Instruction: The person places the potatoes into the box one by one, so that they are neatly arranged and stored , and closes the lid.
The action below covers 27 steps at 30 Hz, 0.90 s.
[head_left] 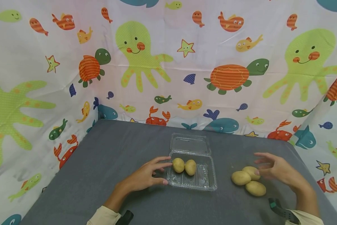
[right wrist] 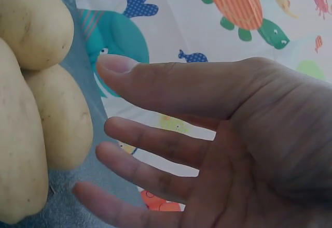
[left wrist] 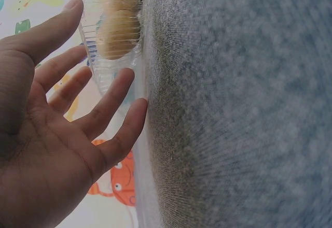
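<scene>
A clear plastic clamshell box (head_left: pixel 206 184) lies with its lid raised back, and two potatoes (head_left: pixel 190 167) sit side by side in its left half. My left hand (head_left: pixel 141 178) is at the box's left side, thumb and fingers spread; in the left wrist view the fingertips (left wrist: pixel 126 77) come close to the clear wall, and whether they touch it I cannot tell. To the right, three potatoes (head_left: pixel 240 178) lie clustered on the table. Beside them my right hand (head_left: pixel 280 170) hovers with fingers loosely extended and nothing held. The right wrist view shows a gap between its thumb and the potatoes (right wrist: pixel 65 116).
The table has a dark grey cover (head_left: pixel 115 147). A white curtain with printed sea animals (head_left: pixel 162 72) hangs behind it and along both sides. The box's clear lid (head_left: pixel 190 144) leans toward the back.
</scene>
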Available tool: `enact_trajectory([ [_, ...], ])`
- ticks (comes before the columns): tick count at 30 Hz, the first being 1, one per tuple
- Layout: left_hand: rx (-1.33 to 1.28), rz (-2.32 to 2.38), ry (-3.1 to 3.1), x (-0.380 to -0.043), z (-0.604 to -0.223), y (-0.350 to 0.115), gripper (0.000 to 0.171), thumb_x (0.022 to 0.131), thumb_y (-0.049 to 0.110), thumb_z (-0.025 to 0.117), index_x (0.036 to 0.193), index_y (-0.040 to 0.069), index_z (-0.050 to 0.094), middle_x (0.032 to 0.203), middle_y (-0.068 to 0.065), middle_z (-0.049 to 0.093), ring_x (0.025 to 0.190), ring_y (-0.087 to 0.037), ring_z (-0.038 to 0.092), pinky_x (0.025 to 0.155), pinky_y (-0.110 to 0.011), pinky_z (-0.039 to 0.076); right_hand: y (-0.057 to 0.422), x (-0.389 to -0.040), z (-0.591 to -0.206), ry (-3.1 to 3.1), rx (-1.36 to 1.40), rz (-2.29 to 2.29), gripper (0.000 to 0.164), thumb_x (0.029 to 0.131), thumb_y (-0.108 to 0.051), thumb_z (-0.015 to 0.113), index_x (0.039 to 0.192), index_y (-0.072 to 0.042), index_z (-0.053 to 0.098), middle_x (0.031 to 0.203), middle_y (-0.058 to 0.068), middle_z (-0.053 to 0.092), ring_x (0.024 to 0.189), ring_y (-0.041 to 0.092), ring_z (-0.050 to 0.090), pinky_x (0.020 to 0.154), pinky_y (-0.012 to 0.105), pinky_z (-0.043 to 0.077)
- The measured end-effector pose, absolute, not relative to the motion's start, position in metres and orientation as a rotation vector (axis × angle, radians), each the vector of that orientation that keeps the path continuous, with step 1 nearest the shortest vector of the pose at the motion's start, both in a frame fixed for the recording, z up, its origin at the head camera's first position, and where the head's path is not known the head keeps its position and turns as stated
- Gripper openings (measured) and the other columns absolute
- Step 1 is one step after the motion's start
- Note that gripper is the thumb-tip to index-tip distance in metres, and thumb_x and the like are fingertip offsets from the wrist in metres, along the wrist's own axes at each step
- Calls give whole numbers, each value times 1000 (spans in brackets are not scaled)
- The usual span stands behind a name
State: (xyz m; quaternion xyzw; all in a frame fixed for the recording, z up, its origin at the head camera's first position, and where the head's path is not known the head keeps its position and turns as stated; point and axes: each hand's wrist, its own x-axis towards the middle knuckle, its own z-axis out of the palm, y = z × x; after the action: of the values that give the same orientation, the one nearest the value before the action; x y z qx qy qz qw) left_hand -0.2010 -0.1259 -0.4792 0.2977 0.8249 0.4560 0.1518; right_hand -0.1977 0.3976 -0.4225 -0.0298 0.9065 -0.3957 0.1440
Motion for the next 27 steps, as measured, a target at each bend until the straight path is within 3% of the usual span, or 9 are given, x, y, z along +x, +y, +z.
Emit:
enact_trajectory([
  [7,856,1310,2367,-202,-479,-126,66,97,37,80,157,21,55,170,9,35,131,-23,63,106,-55,51,400,-199,-428,2557,-81,-1173,85,96,-23,80,160,8,33,149,39,51,128,53,61,88,50,63],
  [16,851,1316,2369,-202,-479,-126,66,97,36,80,156,21,56,169,11,35,131,-24,63,106,-55,51,398,-204,-433,2630,-93,-1099,86,93,-25,84,158,7,38,146,37,55,127,54,61,93,60,58],
  [27,843,1316,2368,-202,-480,-127,65,97,37,80,156,23,56,169,12,35,131,-24,63,106,-55,51,399,-209,-440,2696,-71,-1059,84,90,-24,86,154,9,43,140,36,61,123,52,64,94,62,56],
])
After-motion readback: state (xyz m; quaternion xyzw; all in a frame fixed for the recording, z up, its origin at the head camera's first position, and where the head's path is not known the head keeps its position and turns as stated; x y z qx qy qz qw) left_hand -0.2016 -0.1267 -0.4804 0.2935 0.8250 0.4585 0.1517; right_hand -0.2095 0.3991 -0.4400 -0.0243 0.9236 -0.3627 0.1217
